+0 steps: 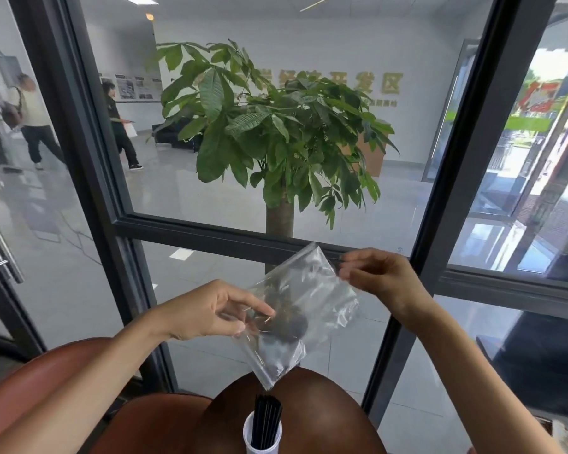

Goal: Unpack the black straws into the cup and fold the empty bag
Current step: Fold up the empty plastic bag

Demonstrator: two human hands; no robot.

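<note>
An empty clear plastic bag (304,309) hangs in the air above the table, stretched diagonally between both hands. My left hand (210,311) pinches its lower left edge between thumb and forefinger. My right hand (377,276) pinches the upper right corner. Below the bag, a white cup (262,445) stands on the round brown table (325,417) and holds a bundle of black straws (267,421) standing upright.
A dark-framed glass wall (210,231) rises right behind the table, with a tall potted plant (276,126) on the far side. A reddish-brown chair back (46,365) curves at the lower left. People walk in the hall beyond the glass.
</note>
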